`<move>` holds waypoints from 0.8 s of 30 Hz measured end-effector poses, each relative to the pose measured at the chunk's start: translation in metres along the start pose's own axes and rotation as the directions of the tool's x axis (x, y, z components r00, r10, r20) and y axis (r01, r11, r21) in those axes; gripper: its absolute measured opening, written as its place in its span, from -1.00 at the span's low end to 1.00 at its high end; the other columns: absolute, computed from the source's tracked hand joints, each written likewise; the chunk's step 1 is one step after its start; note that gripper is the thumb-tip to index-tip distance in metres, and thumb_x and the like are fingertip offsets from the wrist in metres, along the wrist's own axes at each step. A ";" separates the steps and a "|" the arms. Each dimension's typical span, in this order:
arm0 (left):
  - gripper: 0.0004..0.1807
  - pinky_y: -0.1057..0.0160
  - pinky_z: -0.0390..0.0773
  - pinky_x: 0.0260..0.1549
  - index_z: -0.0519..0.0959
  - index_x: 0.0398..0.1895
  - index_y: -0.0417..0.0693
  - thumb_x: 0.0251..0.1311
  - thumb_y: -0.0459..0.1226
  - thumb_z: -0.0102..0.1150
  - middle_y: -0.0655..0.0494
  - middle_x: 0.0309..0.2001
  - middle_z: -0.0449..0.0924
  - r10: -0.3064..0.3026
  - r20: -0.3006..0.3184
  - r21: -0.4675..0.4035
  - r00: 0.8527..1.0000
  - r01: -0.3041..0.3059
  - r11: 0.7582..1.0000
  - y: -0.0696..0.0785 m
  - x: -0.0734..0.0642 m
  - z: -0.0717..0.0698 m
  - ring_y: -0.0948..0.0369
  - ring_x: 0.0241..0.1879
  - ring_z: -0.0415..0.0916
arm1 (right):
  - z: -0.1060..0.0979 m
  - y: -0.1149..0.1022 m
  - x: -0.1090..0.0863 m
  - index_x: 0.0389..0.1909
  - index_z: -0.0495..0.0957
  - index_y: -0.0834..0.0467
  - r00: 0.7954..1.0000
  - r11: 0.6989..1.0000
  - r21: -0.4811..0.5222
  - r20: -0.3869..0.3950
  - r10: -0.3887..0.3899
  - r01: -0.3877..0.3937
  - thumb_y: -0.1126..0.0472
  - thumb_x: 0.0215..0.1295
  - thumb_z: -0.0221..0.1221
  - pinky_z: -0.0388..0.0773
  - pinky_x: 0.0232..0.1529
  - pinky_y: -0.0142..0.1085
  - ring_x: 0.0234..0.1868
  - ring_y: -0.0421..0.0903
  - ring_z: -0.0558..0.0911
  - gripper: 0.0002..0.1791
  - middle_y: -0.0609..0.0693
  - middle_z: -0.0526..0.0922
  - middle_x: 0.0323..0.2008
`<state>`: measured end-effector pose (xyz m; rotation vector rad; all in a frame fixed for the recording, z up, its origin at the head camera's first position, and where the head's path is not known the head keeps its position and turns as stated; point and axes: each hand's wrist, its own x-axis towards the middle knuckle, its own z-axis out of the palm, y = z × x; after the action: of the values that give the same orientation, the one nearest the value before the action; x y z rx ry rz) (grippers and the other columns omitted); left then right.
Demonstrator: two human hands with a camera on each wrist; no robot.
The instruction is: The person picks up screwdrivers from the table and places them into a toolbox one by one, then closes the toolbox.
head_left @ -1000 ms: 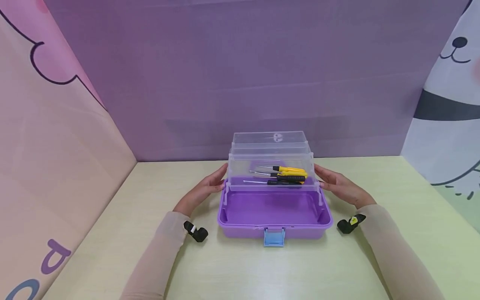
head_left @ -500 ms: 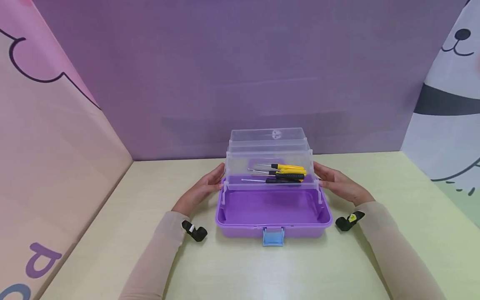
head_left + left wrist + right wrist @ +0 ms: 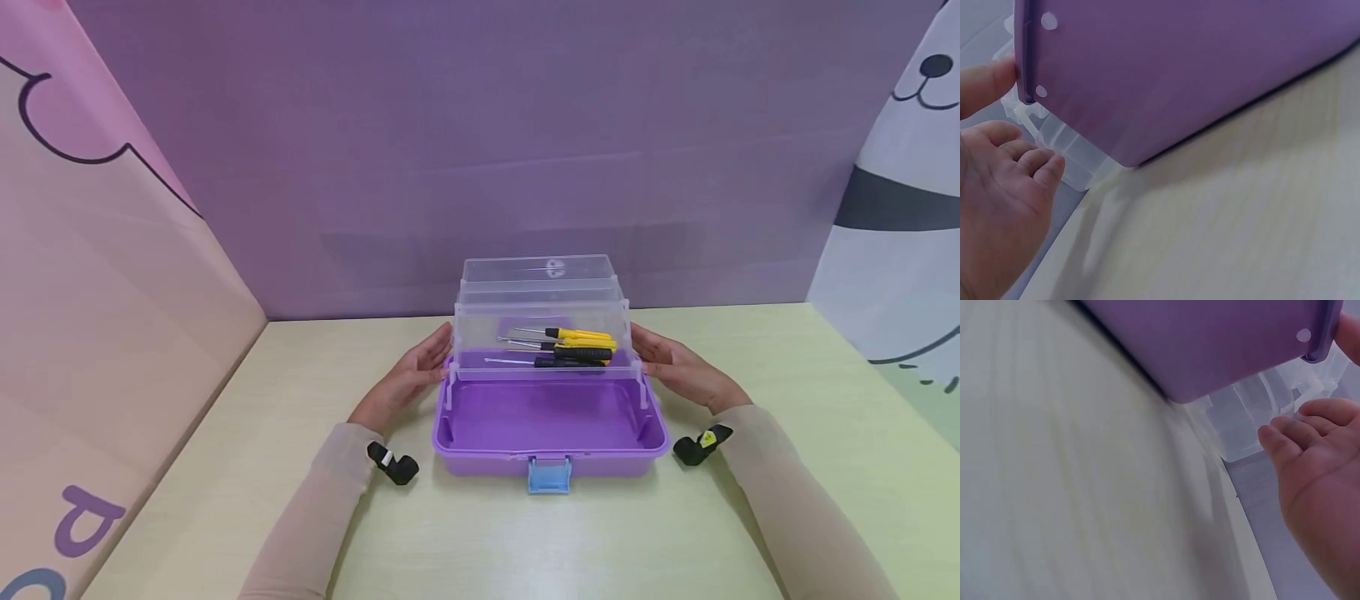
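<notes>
A purple toolbox (image 3: 480, 463) stands on the table, its clear lid (image 3: 536, 268) tipped back. Over the rear of the purple base sits a clear tray (image 3: 477, 333) with several yellow- and black-handled screwdrivers (image 3: 583, 354) in it. On the left side, my left hand (image 3: 401, 379) has its thumb at the rim and its relaxed fingers beside the clear plastic. My right hand (image 3: 688, 377) mirrors it on the other side. Both wrist views show the thumbs touching the rim, with the other fingers bent a little below it, near the clear lid hanging behind the box.
A blue latch (image 3: 550, 476) hangs down at the toolbox's front. Behind the pale table (image 3: 480, 550) rises a purple backdrop (image 3: 480, 150), with printed panels (image 3: 97, 275) at the sides. A small black device is strapped to each wrist.
The head view has shifted slightly. Both hands keep their places at the toolbox's sides, and the tray, lid and screwdrivers stay as they were.
</notes>
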<state>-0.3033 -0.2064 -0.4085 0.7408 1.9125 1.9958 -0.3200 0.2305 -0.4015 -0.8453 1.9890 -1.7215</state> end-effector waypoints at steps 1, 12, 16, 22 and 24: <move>-0.12 0.10 -0.20 0.38 -0.39 0.42 -0.36 0.13 -0.59 -0.14 -0.22 0.46 -0.47 0.003 0.003 -0.006 1.000 -0.003 1.000 0.000 0.000 0.000 -0.09 0.45 -0.42 | 0.000 0.000 0.000 0.44 -0.34 0.33 1.000 1.000 0.002 -0.001 -0.002 0.002 0.34 0.39 -0.02 0.17 0.22 -0.62 0.47 0.14 -0.24 -0.19 0.29 -0.34 0.45; -0.10 0.14 -0.22 0.39 -0.40 0.43 -0.35 0.12 -0.60 -0.12 -0.21 0.47 -0.48 0.017 0.001 -0.057 1.000 -0.017 0.998 -0.001 -0.002 0.003 -0.07 0.45 -0.44 | 0.004 -0.002 -0.003 0.43 -0.37 0.36 0.999 0.998 0.043 0.018 -0.035 0.034 0.37 0.40 -0.05 0.17 0.24 -0.60 0.48 -0.12 -0.09 -0.20 0.31 -0.37 0.44; -0.10 0.14 -0.21 0.39 -0.37 0.43 -0.35 0.11 -0.61 -0.11 -0.20 0.47 -0.45 0.015 -0.013 -0.051 1.000 -0.015 0.999 -0.001 -0.002 0.003 -0.06 0.45 -0.42 | 0.005 -0.004 -0.004 0.44 -0.37 0.34 0.999 0.999 0.041 0.017 -0.032 0.031 0.36 0.39 -0.04 0.18 0.24 -0.59 0.48 0.01 -0.15 -0.19 0.30 -0.36 0.45; -0.11 0.19 -0.15 0.40 -0.33 0.44 -0.33 0.11 -0.63 -0.12 -0.17 0.48 -0.40 0.032 -0.023 -0.039 0.999 -0.033 0.999 0.002 -0.003 0.001 -0.05 0.46 -0.38 | 0.005 -0.003 -0.002 0.42 -0.36 0.37 0.995 0.995 0.045 0.025 -0.096 0.095 0.39 0.37 -0.02 0.17 0.26 -0.58 0.41 -0.35 0.06 -0.18 0.27 -0.34 0.45; -0.11 0.20 -0.14 0.40 -0.32 0.45 -0.33 0.10 -0.64 -0.11 -0.17 0.49 -0.39 0.043 -0.022 -0.041 0.999 -0.044 0.998 0.002 -0.004 0.001 -0.05 0.46 -0.37 | 0.006 -0.003 -0.002 0.42 -0.37 0.38 0.993 0.992 0.048 0.026 -0.116 0.115 0.37 0.37 0.01 0.17 0.25 -0.59 0.34 -0.47 0.13 -0.16 0.28 -0.35 0.45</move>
<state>-0.2993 -0.2077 -0.4071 0.7593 1.8757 2.0711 -0.3145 0.2273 -0.3996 -0.9807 1.9077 -1.8013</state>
